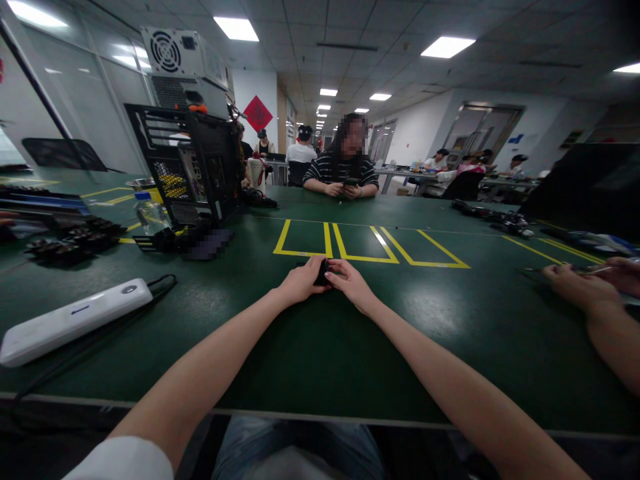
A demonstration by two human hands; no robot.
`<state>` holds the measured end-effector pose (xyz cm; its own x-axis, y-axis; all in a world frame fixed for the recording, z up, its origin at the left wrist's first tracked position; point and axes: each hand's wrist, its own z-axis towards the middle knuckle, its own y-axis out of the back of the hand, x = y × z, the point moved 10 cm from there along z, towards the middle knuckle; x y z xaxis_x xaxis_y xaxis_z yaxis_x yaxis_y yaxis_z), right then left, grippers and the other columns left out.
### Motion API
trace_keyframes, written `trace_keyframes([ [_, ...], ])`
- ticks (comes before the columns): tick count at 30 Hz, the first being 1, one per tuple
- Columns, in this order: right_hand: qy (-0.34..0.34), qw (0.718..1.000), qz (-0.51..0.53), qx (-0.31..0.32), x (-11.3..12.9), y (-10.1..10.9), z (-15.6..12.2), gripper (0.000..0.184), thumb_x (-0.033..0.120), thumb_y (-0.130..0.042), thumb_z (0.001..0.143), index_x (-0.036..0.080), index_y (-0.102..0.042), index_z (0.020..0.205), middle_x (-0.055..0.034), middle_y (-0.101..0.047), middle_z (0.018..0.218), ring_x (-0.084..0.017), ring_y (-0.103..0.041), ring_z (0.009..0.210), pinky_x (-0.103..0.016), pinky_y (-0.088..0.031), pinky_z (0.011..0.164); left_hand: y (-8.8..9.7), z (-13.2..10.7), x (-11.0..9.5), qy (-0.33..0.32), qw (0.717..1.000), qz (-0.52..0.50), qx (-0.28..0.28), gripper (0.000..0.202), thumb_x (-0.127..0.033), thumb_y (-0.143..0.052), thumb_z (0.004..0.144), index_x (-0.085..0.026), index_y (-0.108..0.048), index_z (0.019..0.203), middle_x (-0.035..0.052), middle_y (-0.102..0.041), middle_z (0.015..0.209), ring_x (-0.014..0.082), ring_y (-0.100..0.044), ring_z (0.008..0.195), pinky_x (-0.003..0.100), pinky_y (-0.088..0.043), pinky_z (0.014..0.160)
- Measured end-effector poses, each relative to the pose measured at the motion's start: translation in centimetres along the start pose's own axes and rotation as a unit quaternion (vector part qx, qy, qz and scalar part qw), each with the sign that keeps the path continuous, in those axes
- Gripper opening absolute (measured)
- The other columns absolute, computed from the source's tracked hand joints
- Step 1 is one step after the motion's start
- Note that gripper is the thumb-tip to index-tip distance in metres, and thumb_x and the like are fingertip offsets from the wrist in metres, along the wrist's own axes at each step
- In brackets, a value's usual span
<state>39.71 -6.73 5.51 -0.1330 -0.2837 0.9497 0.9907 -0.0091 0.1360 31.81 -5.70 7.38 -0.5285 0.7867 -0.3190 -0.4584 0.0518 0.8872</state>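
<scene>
Both my arms reach forward over a dark green table (320, 347). My left hand (303, 281) and my right hand (350, 281) meet at its middle, fingers curled round a small black object (323, 273) held between them. Most of the object is hidden by the fingers, so I cannot tell what it is. It sits just in front of the yellow tape rectangles (370, 247) marked on the table.
A white power strip (75, 320) with a black cable lies at the left. An open black computer case (193, 167) stands at the back left beside a water bottle (147, 212). Another person's hands (575, 283) work at the right edge. A seated person (345, 170) faces me across the table.
</scene>
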Motion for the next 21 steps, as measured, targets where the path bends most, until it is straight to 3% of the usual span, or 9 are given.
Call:
trace_keyframes([
  [5,0.009,0.999,0.038,0.026,0.4,-0.4,-0.2,0.029,0.026,-0.06,0.065,0.023,-0.049,0.091,-0.0011,-0.051,0.099,-0.015,-0.053,0.092,-0.033,-0.042,0.082,0.1,0.0,-0.1,0.005,1.0,-0.002,0.004,0.057,-0.039,-0.052,0.071,-0.021,-0.023,0.116,0.0096,-0.038,0.12,0.0223,-0.055,0.087,0.032,-0.045,0.07],
  [13,-0.01,0.999,0.028,-0.016,-0.2,0.0,-0.1,0.023,0.036,-0.056,0.067,0.023,-0.05,0.086,0.0001,-0.052,0.09,-0.011,-0.053,0.075,-0.028,-0.046,0.065,-0.1,0.1,0.1,0.025,1.0,0.008,0.011,0.059,-0.038,-0.054,0.07,-0.02,-0.023,0.117,0.0111,-0.037,0.121,0.0236,-0.054,0.09,0.034,-0.044,0.072],
  [21,-0.065,0.997,0.043,0.009,-1.0,-0.2,0.1,0.03,0.034,-0.058,0.066,0.021,-0.05,0.093,-0.0029,-0.052,0.098,-0.014,-0.052,0.087,-0.031,-0.045,0.073,-0.1,0.0,0.2,0.011,1.0,0.003,0.005,0.058,-0.036,-0.054,0.071,-0.02,-0.023,0.117,0.0102,-0.038,0.12,0.0222,-0.055,0.088,0.033,-0.045,0.071],
])
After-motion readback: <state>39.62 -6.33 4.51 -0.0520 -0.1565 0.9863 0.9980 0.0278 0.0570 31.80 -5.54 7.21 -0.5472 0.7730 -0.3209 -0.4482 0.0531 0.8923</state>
